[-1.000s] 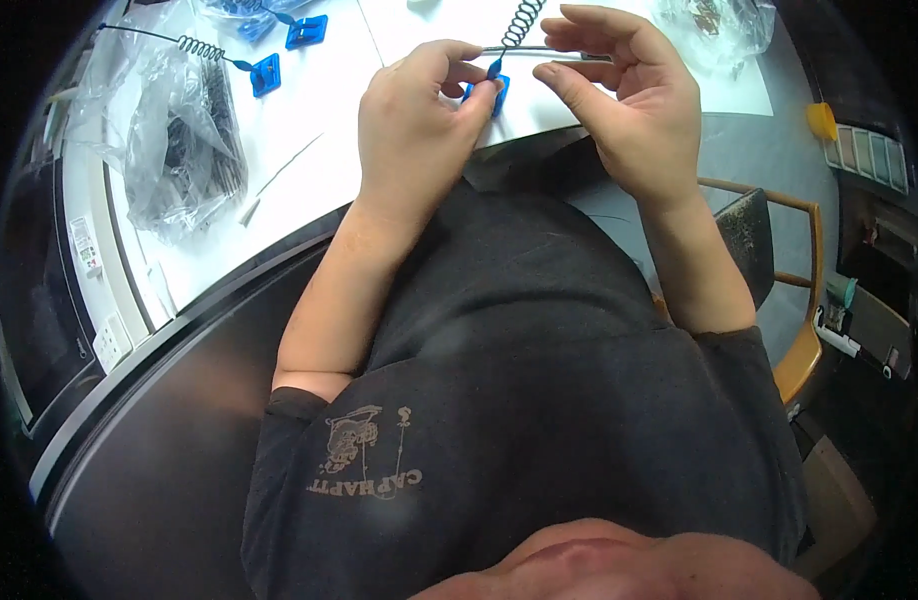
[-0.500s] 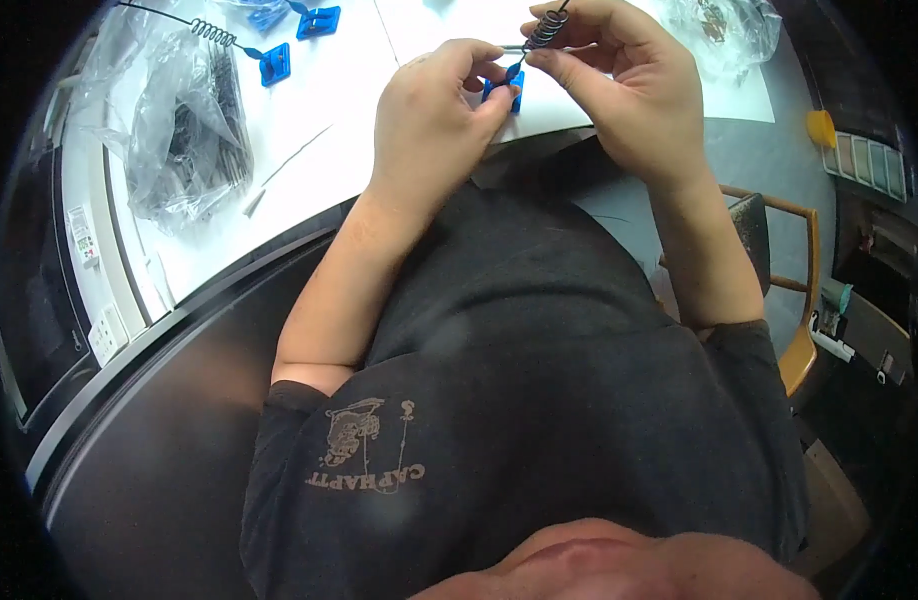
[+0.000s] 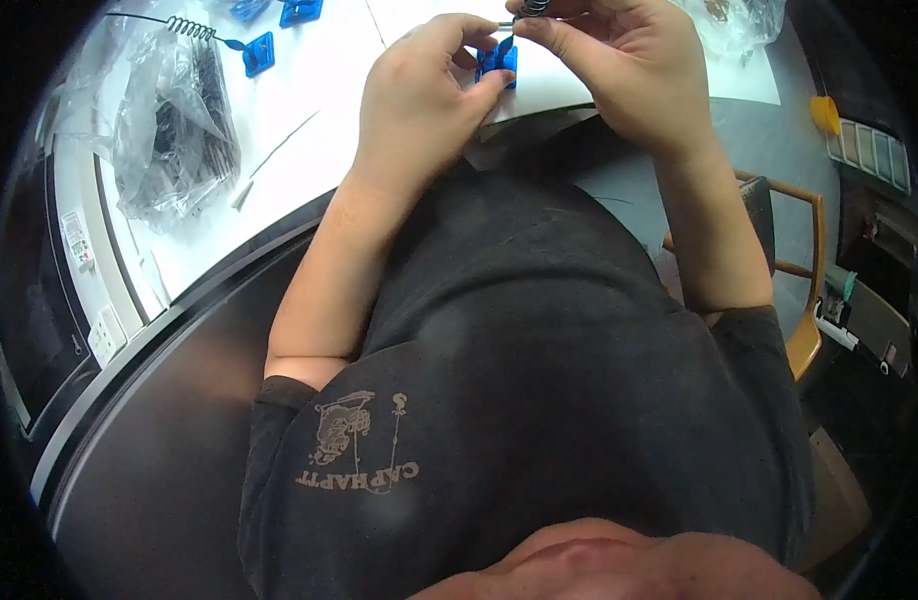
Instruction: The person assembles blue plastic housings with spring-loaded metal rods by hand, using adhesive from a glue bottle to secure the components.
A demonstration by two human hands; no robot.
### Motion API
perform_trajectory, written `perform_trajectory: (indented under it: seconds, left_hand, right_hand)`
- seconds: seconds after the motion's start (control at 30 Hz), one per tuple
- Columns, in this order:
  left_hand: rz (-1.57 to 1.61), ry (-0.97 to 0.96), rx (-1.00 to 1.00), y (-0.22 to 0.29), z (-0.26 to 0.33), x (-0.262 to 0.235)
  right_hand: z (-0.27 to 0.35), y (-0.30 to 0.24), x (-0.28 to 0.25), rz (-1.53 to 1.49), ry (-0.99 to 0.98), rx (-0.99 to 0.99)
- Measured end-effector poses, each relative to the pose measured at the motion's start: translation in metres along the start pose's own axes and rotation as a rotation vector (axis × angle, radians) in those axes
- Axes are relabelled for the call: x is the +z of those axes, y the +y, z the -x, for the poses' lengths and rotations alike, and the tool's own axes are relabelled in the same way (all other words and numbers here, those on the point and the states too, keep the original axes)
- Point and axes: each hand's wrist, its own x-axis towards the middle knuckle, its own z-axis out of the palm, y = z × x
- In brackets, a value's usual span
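Observation:
At the table's near edge, my left hand is closed in a pinch, thumb and fingers gripping a small blue square plastic piece. My right hand pinches a black coiled wire just above that piece; the upper frame edge cuts off the coil. Between the two hands shows a short thin metal rod, its ends hidden by fingers. Off to the far left, a similar blue square piece lies joined to another black coiled wire. A further blue piece lies beyond it.
On the white table at left rests a clear plastic bag holding dark thin rods. A thin wire lies beside it. Another clear bag sits at far right. A wooden chair and yellow round object stand to the right.
Both hands and the things they hold have shifted slightly toward the top of the view, taking the coil partly out of frame. The table's things have shifted slightly up and left.

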Motion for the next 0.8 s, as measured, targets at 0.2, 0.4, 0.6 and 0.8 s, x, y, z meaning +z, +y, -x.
perform_trajectory:
  seconds: [0.2,0.4,0.6,0.8]
  left_hand:
    - [0.003,-0.019,-0.095,0.011,-0.005,-0.002]
    - [0.046,-0.074,-0.254,0.023,-0.01,-0.006]
    - [0.049,-0.075,-0.258,0.026,-0.011,-0.006]
    - [0.011,-0.09,-0.288,0.026,-0.011,-0.006]
  right_hand:
    - [0.0,-0.007,0.001,0.04,-0.003,-0.005]
    - [0.0,-0.01,-0.002,0.067,-0.024,-0.067]
    - [0.0,-0.013,-0.004,0.154,-0.025,-0.099]
    - [-0.003,-0.01,-0.005,0.142,-0.054,-0.101]
